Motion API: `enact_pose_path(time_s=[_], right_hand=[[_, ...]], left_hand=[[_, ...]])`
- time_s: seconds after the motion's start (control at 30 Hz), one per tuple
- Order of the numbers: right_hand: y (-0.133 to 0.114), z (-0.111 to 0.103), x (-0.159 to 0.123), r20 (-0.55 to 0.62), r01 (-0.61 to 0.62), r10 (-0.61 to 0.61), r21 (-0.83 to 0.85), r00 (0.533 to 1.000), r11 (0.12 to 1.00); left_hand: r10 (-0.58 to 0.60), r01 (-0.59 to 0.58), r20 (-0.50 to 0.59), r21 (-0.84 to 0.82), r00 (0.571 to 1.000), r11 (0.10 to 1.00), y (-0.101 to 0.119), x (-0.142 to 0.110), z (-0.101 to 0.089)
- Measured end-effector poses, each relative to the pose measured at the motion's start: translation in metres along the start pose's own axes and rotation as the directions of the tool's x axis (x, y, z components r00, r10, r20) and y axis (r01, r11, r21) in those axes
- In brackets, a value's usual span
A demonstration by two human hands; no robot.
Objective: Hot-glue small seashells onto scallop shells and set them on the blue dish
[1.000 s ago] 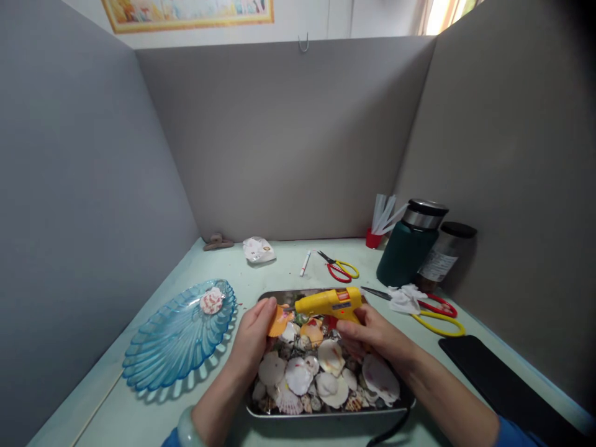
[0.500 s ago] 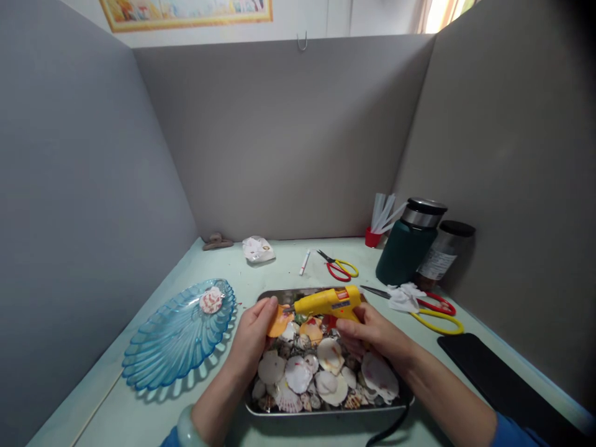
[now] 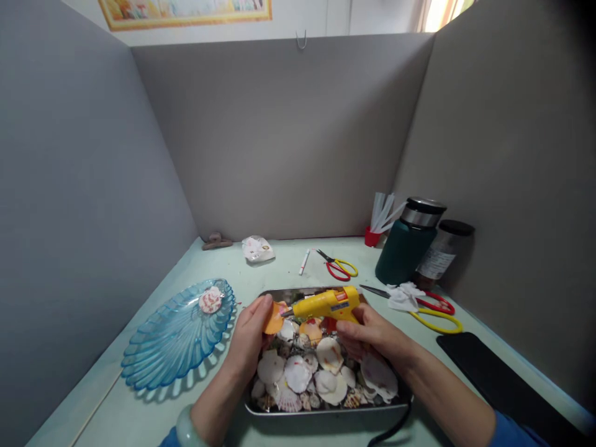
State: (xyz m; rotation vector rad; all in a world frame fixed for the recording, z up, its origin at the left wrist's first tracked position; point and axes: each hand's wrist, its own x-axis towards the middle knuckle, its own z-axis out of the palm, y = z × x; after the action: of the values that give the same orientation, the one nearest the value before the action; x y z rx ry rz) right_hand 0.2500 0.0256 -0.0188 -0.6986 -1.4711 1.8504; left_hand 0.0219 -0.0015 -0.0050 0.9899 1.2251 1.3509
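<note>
My left hand (image 3: 249,338) pinches an orange scallop shell (image 3: 274,319) above the near-left part of a metal tray (image 3: 326,409) filled with several shells. My right hand (image 3: 375,335) grips a yellow hot glue gun (image 3: 328,304), whose nozzle points left and touches the orange shell. The gun's black cord (image 3: 391,428) runs off the bottom edge. Left of the tray lies a blue glass shell-shaped dish (image 3: 179,335) with one speckled shell (image 3: 210,300) in it.
Grey partition walls close in three sides. At the back lie red-and-yellow scissors (image 3: 341,268), a white marker (image 3: 304,262), crumpled paper (image 3: 257,248). On the right stand a green flask (image 3: 408,242), a dark jar (image 3: 442,254), a red cup of glue sticks (image 3: 378,223), larger scissors (image 3: 433,310), a black phone (image 3: 493,379).
The orange shell and my left thumb have shifted slightly left and tilted; the glue gun nozzle stays against the shell. Little else moved.
</note>
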Motion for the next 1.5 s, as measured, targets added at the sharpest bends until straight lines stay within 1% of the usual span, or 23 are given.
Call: enact_pose_path(time_s=[0.1, 0.23, 0.3, 0.57, 0.77, 0.9, 1.13, 1.23, 1.37, 1.5], right_hand=[[-0.0013, 0.0010, -0.0003, -0.007, -0.001, 0.001, 0.002, 1.000, 1.000], [-0.0029, 0.0031, -0.0010, -0.045, 0.017, -0.016, 0.015, 0.999, 1.000], [-0.0030, 0.0034, -0.0010, -0.057, 0.022, -0.021, 0.018, 0.998, 1.000], [-0.0036, 0.0020, 0.0009, -0.030, 0.024, -0.024, -0.004, 0.999, 1.000], [-0.0045, 0.0023, -0.0001, -0.005, -0.004, 0.004, -0.019, 1.000, 1.000], [-0.0037, 0.0014, 0.0006, -0.015, -0.006, 0.005, -0.026, 1.000, 1.000], [-0.0051, 0.0024, 0.0004, -0.024, 0.021, -0.021, 0.001, 0.999, 1.000], [-0.0055, 0.0029, 0.0006, -0.050, 0.024, -0.024, 0.011, 0.998, 1.000], [-0.0055, 0.0028, 0.0016, -0.082, 0.016, -0.015, 0.010, 0.996, 1.000], [-0.0057, 0.0036, 0.0013, -0.099, 0.042, -0.038, 0.042, 0.994, 0.998]], left_hand=[[0.003, -0.003, 0.020, 0.012, 1.000, 1.000, 0.0010, -0.0005, 0.0002], [-0.003, 0.000, 0.074, 0.050, 0.997, 0.999, 0.0024, -0.0019, 0.0016], [-0.007, 0.001, 0.084, 0.068, 0.996, 0.998, 0.0022, -0.0023, 0.0020], [0.004, -0.005, 0.005, 0.044, 1.000, 0.999, -0.0023, -0.0006, -0.0001], [0.037, -0.037, 0.029, 0.004, 0.999, 0.999, 0.0000, 0.0011, -0.0003], [0.045, -0.045, 0.033, 0.022, 0.998, 0.999, 0.0000, 0.0019, -0.0005], [0.006, -0.010, 0.067, 0.062, 0.998, 0.998, 0.0017, -0.0017, 0.0014], [-0.015, 0.010, 0.063, 0.081, 0.998, 0.997, 0.0016, -0.0026, 0.0014], [0.008, -0.013, 0.054, 0.081, 0.999, 0.997, -0.0003, -0.0017, 0.0001], [0.005, -0.007, 0.034, 0.065, 0.999, 0.998, -0.0020, -0.0011, -0.0004]])
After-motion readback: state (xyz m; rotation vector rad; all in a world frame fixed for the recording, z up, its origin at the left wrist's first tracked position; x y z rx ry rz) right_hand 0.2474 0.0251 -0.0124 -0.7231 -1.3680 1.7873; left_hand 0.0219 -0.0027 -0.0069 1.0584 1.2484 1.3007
